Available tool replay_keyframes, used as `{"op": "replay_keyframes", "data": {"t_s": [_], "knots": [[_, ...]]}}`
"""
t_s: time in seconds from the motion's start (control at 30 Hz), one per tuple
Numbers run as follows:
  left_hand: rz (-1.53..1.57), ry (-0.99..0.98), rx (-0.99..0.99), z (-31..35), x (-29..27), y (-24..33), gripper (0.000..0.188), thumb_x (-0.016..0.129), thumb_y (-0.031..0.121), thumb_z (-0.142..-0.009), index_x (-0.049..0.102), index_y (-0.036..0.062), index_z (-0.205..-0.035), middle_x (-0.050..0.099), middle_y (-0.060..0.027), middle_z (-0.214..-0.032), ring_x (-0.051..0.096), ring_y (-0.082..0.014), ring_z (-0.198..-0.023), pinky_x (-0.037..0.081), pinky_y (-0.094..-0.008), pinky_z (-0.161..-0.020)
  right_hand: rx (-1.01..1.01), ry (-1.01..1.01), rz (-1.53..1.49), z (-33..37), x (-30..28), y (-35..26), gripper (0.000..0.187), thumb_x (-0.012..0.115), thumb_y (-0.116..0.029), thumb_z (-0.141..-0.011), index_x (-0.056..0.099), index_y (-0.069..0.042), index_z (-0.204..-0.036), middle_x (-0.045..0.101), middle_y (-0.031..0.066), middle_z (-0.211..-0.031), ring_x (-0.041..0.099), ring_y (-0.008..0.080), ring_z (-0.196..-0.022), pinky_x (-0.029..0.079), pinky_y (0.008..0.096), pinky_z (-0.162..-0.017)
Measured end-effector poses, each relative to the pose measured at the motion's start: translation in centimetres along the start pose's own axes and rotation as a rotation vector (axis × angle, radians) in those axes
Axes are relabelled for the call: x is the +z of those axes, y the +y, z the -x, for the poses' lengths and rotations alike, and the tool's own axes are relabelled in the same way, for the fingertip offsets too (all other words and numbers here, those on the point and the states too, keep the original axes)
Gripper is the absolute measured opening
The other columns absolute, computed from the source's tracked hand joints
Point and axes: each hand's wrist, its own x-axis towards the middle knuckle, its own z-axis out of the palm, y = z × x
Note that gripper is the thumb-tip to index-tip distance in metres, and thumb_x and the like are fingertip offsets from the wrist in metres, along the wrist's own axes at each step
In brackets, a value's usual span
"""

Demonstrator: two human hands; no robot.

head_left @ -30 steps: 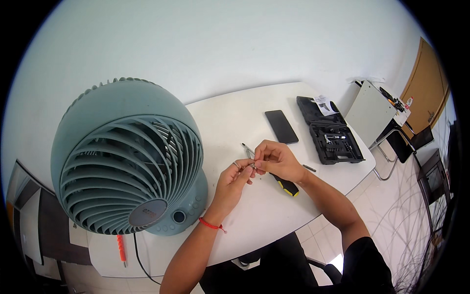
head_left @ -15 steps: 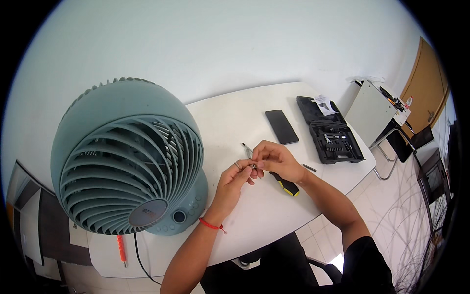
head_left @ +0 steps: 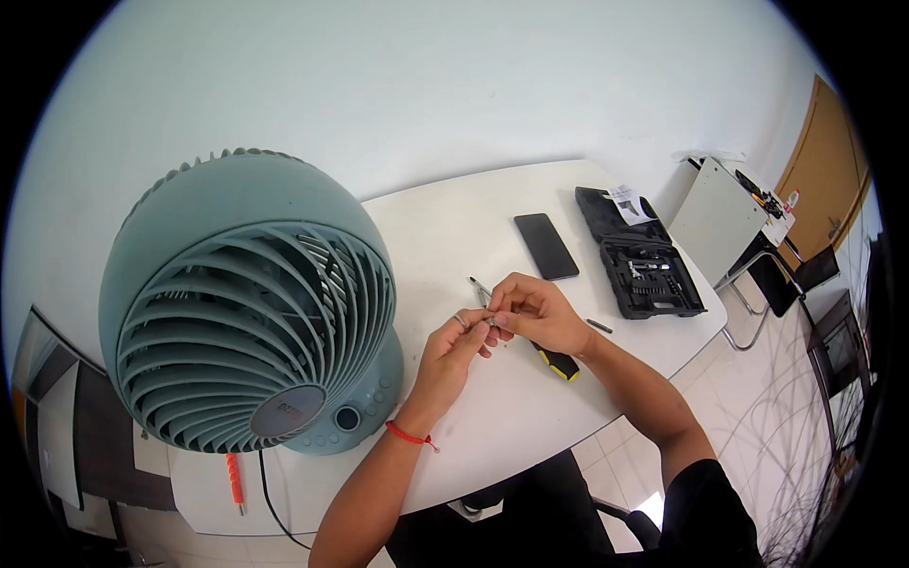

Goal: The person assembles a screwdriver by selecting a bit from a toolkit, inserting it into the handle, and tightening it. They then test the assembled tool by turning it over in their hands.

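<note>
Hardly changed over the last second: keeping both hands together above the middle of the surface (head_left: 445, 227), right of the fan (head_left: 237, 194). Still pinching a small metal piece (head_left: 491, 322) between the fingertips of the left hand (head_left: 452, 348) and the right hand (head_left: 542, 314), closed on it from either side. Showing slightly less of the piece now than half a second ago; too small and too covered to identify. Pointing, as a judgement, to close finger work still under way. Leaving a black-and-yellow screwdriver (head_left: 559, 363) on the surface, partly hidden by the right hand. Farther off, at the far right, leaving the phone (head_left: 546, 246) and open tool case (head_left: 595, 210) in place, likewise an orange-handled screwdriver (head_left: 235, 478) at the near left.
</note>
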Motion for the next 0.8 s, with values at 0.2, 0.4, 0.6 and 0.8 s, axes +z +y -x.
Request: {"op": "replay_keyframes", "data": {"t_s": [0.2,0.4,0.6,0.8], "knots": [[-0.011,0.000,0.066,0.0,0.5,0.3,0.026,0.048,0.021,-0.109,0.064,0.0031,-0.118,0.068,-0.0063,-0.101,0.056,-0.0089,-0.089,0.046,-0.0258,-0.084,0.026,-0.005,-0.026,-0.1,-0.3,-0.5,0.012,0.064,-0.003,-0.099,0.059,-0.002,-0.110,0.062,0.0018,-0.084,0.060,0.0099,-0.076,0.050,0.0265,-0.071],[-0.153,0.012,0.220,-0.1,0.6,0.1,0.023,0.048,0.014,-0.108,0.063,-0.0030,-0.113,0.066,-0.0066,-0.096,0.058,-0.0102,-0.081,0.048,-0.0256,-0.076,0.067,-0.089,-0.038,-0.3,-0.8,-0.8,0.025,0.066,-0.009,-0.098,0.060,-0.003,-0.122,0.063,0.0040,-0.091,0.061,0.0122,-0.080,0.050,0.0278,-0.073],[-0.322,-0.009,0.269,0.5,0.9,0.0,0.026,0.046,0.020,-0.110,0.063,0.0003,-0.105,0.062,-0.0040,-0.095,0.050,-0.0090,-0.074,0.045,-0.0243,-0.070,-0.079,-0.166,-0.025,-0.5,-0.9,-0.3,0.031,0.064,-0.006,-0.099,0.063,-0.001,-0.130,0.061,0.0092,-0.111,0.063,0.0134,-0.082,0.052,0.0290,-0.071],[-0.255,-0.053,0.135,0.8,0.9,0.3,0.031,0.044,0.029,-0.111,0.060,0.0040,-0.101,0.062,-0.0029,-0.094,0.047,-0.0085,-0.075,0.043,-0.0234,-0.070,-0.088,-0.244,-0.103,-0.4,-1.1,0.1,0.032,0.064,0.000,-0.096,0.063,0.001,-0.128,0.057,0.0081,-0.115,0.064,0.0147,-0.084,0.053,0.0305,-0.072]]}}
